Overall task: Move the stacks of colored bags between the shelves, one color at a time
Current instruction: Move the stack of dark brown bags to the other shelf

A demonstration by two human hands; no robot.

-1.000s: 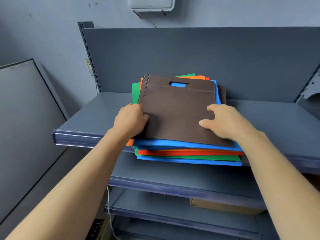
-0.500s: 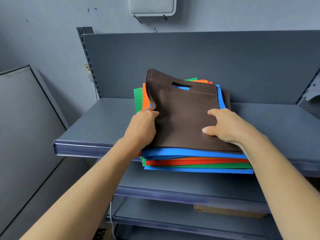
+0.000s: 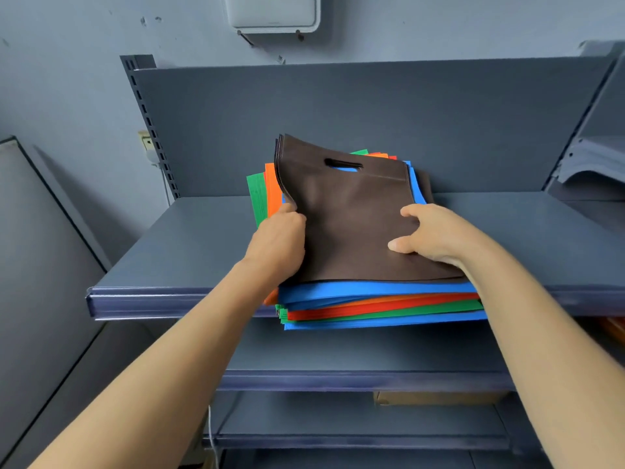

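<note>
A pile of flat bags lies on the top grey shelf [image 3: 189, 238] and overhangs its front edge. On top are the brown bags [image 3: 348, 211], with a cut-out handle at the far end. Below them lie blue bags [image 3: 372, 289], then orange, red and green layers [image 3: 382, 308]. My left hand [image 3: 279, 240] pinches the left edge of the brown bags, and that edge is curled up off the pile. My right hand [image 3: 429, 235] grips their right front part, thumb on top and fingers underneath.
A lower shelf [image 3: 338, 377] runs under the pile, with a cardboard box [image 3: 436, 397] below it. A grey panel [image 3: 37, 265] leans at the left. A white box [image 3: 274, 11] hangs on the wall above. Another shelf unit [image 3: 595, 164] stands at the right.
My left hand moved from the pile's left side to the brown bags' edge and lifted it. The brown bags' left side now curls up. My right hand stayed on them.
</note>
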